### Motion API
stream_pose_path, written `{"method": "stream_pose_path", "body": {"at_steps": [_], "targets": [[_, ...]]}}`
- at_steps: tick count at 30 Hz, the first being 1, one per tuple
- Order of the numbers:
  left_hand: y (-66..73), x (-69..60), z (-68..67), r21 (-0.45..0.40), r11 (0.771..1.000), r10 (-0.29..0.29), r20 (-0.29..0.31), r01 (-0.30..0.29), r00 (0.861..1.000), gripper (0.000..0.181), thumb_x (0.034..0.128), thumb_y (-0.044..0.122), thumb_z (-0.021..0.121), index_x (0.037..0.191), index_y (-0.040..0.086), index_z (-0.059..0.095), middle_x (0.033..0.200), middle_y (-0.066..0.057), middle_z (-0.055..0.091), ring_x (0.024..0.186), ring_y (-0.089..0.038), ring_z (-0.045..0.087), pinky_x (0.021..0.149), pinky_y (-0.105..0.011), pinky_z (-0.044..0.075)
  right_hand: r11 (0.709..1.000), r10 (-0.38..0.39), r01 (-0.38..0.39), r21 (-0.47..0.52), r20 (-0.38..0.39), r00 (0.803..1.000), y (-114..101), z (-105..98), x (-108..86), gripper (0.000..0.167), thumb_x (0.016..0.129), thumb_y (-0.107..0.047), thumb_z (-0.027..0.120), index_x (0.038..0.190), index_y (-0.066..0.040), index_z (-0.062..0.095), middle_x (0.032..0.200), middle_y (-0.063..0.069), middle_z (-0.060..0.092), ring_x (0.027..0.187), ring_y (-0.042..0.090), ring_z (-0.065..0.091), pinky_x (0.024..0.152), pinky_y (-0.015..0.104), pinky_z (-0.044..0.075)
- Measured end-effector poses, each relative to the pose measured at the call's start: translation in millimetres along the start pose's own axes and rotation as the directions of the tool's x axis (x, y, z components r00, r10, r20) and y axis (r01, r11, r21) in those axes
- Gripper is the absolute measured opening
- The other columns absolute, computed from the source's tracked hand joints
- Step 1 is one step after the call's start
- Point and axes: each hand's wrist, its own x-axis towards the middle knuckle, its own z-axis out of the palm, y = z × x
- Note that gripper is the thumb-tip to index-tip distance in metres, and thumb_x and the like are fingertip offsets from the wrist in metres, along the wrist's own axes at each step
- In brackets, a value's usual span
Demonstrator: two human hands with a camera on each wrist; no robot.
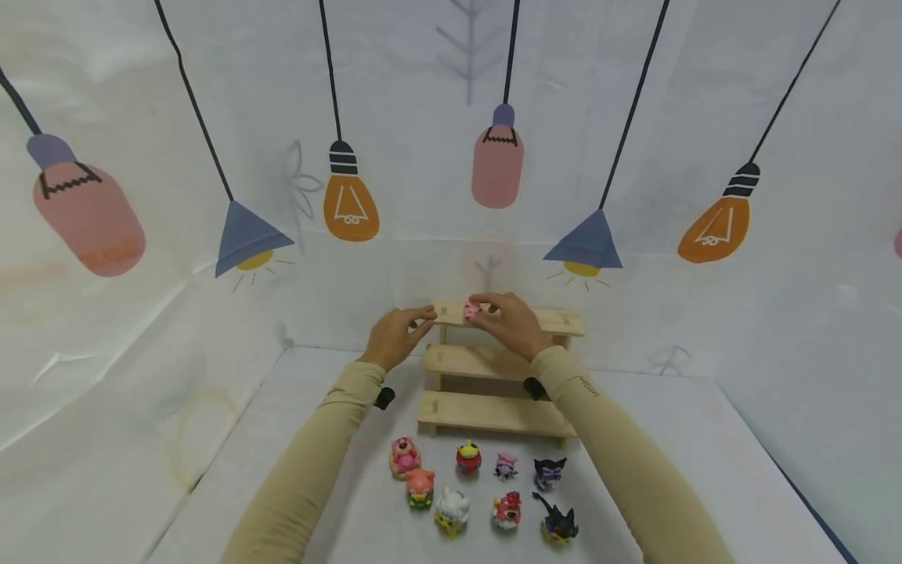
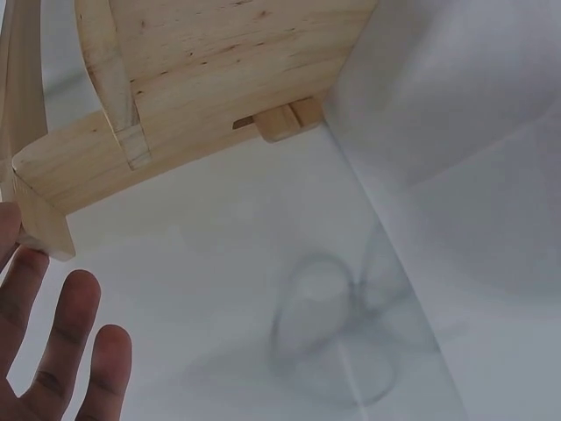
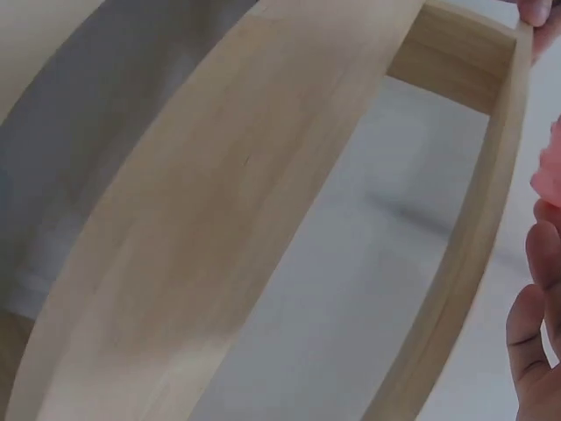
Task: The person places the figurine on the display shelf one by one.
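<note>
A small pink figurine (image 1: 472, 310) is pinched between the thumb and fingers of my right hand (image 1: 513, 325), at the top step of a three-step wooden display stand (image 1: 493, 411). Only a pink edge of the figurine (image 3: 549, 171) enters the right wrist view, so its underside is hidden. My left hand (image 1: 396, 337) pinches the left end of that top step. In the left wrist view, fingertips of the left hand (image 2: 66, 342) meet the corner of the wooden stand (image 2: 46, 224), while the other fingers extend beside it.
Several small figurines stand on the white tabletop (image 1: 655, 439) before the stand, among them a pink bear (image 1: 405, 457), a white figure (image 1: 452, 509) and a black winged figure (image 1: 559, 523). A white backdrop (image 1: 423, 266) printed with lamps rises close behind the stand.
</note>
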Motion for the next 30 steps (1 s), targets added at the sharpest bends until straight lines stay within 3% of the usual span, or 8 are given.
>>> {"method": "stream_pose_path", "body": {"at_steps": [9,18,24,30], "targets": [[0.5,-0.4,1.5,0.009,1.0,-0.004,0.011,0.004,1.0,0.024,0.1007,0.028,0.067,0.12,0.018,0.077,0.132,0.006,0.067,0.09,-0.015,0.068,0.068,-0.035,0.052,1.0,0.014,-0.014,-0.003,0.012,1.0,-2.3,12.3,14.2,0.045,0.091,-0.033,0.078,0.132,-0.016,0.07,0.114,0.006,0.073,0.095,0.023,0.061,0.077,0.042,0.052],[1.3,0.8,0.6,0.017,1.0,0.002,0.009,-0.002,1.0,0.024,0.1009,0.027,0.067,0.12,0.017,0.077,0.132,0.006,0.067,0.09,-0.016,0.068,0.068,-0.036,0.053,0.998,0.066,-0.065,-0.016,0.082,0.994,-5.4,14.7,16.2,0.044,0.094,-0.034,0.074,0.134,-0.015,0.068,0.107,0.008,0.074,0.089,0.023,0.056,0.077,0.042,0.05],[1.6,1.4,0.2,0.01,1.0,-0.005,0.016,0.005,1.0,0.023,0.1007,0.026,0.067,0.12,0.017,0.077,0.132,0.005,0.067,0.09,-0.017,0.069,0.068,-0.037,0.053,0.997,0.069,-0.067,-0.03,0.09,0.994,-6.3,14.3,16.3,0.044,0.095,-0.033,0.073,0.135,-0.016,0.067,0.098,0.008,0.072,0.088,0.023,0.054,0.077,0.042,0.049],[2.5,2.0,0.4,0.019,1.0,-0.025,0.029,0.024,0.999,0.024,0.1011,0.028,0.067,0.121,0.018,0.077,0.134,0.007,0.066,0.093,-0.017,0.069,0.071,-0.037,0.055,0.996,0.085,-0.083,-0.026,0.1,0.991,-6.8,13.7,16.6,0.045,0.096,-0.034,0.073,0.137,-0.017,0.066,0.104,0.007,0.071,0.091,0.023,0.053,0.078,0.043,0.048]]}}
